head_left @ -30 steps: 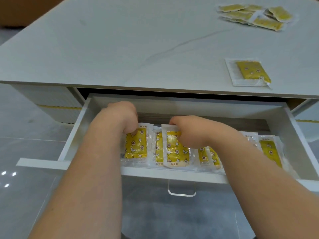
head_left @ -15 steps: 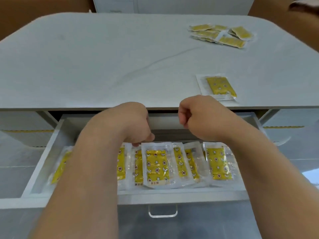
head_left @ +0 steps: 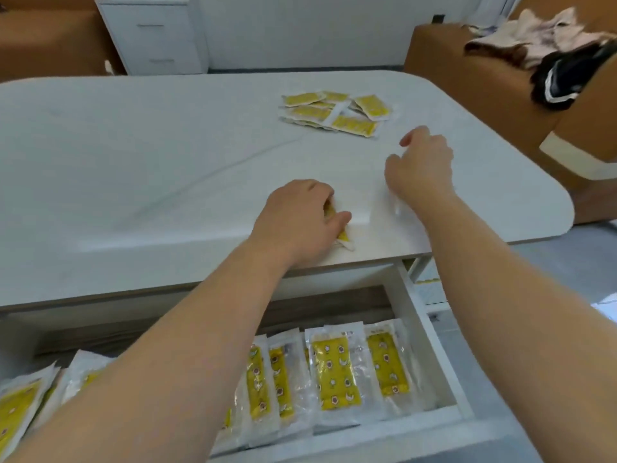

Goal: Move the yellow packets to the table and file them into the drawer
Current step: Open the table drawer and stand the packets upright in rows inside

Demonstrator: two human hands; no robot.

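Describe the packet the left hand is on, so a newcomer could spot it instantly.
On the white table, look at the near edge above the open drawer. There the left hand grips a single yellow packet, only its corner showing. Unlike the heap of packets at the far side, it lies alone.

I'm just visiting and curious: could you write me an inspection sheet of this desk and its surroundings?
Surface: white table, drawer beneath pulled open.
Job's things: loose pile of yellow packets far right on table; single packet near front edge; row of packets standing in drawer.
Clutter: nothing seen.
Hands: left hand grips the single packet; right hand hovers above table, fingers loosely curled, holding nothing.
Cables: nothing seen.
Surroundings: white cabinet, cardboard boxes, clothes heaped in one.
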